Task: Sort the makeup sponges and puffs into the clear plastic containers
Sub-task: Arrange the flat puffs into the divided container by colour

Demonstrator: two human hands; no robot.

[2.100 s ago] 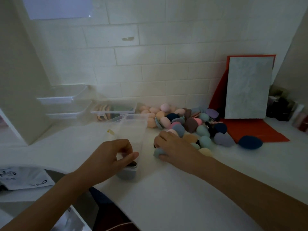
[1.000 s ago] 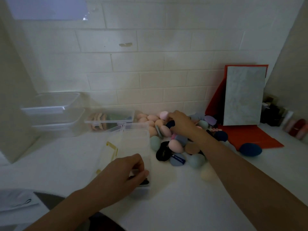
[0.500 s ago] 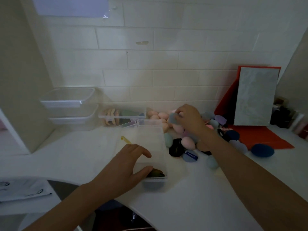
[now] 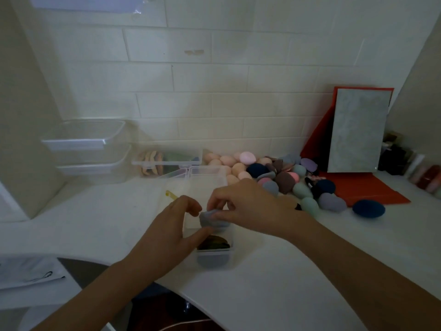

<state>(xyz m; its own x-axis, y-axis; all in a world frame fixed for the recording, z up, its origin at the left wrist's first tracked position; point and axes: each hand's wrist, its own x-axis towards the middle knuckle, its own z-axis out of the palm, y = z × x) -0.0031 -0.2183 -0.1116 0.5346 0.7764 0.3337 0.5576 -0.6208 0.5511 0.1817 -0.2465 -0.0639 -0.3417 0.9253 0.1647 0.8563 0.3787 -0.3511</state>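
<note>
Now right fingers pinch a grey-blue sponge over the clear container, left fingers gripping its side.

The white table has a curved near edge. A narrow clear container stands at its centre. Two stacked clear tubs sit at ten o'clock, a lidded clear box at eleven, a heap of coloured sponges at one and a red sheet at two, with a navy sponge just beside it.

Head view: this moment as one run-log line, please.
right hand: pinches grey sponge over clear container | left hand: holds container | sponge pile: behind, unsorted
</note>
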